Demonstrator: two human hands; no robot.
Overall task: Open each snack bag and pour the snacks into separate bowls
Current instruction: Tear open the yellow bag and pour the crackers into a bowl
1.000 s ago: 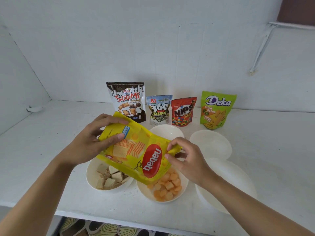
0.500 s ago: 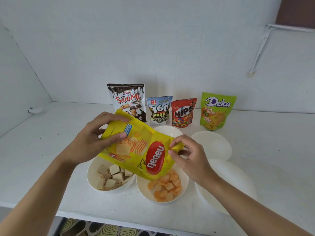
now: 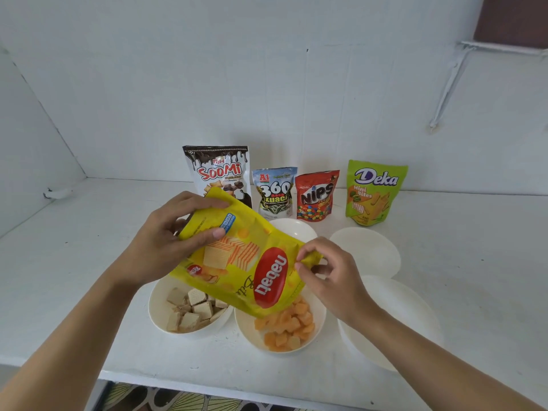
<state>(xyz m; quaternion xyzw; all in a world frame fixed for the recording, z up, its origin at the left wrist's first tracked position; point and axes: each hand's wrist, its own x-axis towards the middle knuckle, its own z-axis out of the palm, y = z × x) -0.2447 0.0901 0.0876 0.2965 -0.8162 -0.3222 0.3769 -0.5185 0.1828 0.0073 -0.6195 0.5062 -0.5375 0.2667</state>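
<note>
Left grip (image 3: 166,241) clasps and right grip (image 3: 323,271) pinches the inverted Nabati bag (image 3: 246,256) over the wafer bowl (image 3: 158,315) and orange-snack bowl (image 3: 246,332) at the table's (image 3: 89,277) front edge. The bag is slightly higher than before. Behind stand SooMi bag (image 3: 218,173), 360 Kuaci bag (image 3: 274,191), Nips bag (image 3: 315,195) and Deka Mini Bites bag (image 3: 375,191).

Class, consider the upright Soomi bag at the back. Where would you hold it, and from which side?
Pinch the Soomi bag by its flat top seal, coming from its left: it stands upright, and the 360 Kuaci bag crowds its right.
</note>
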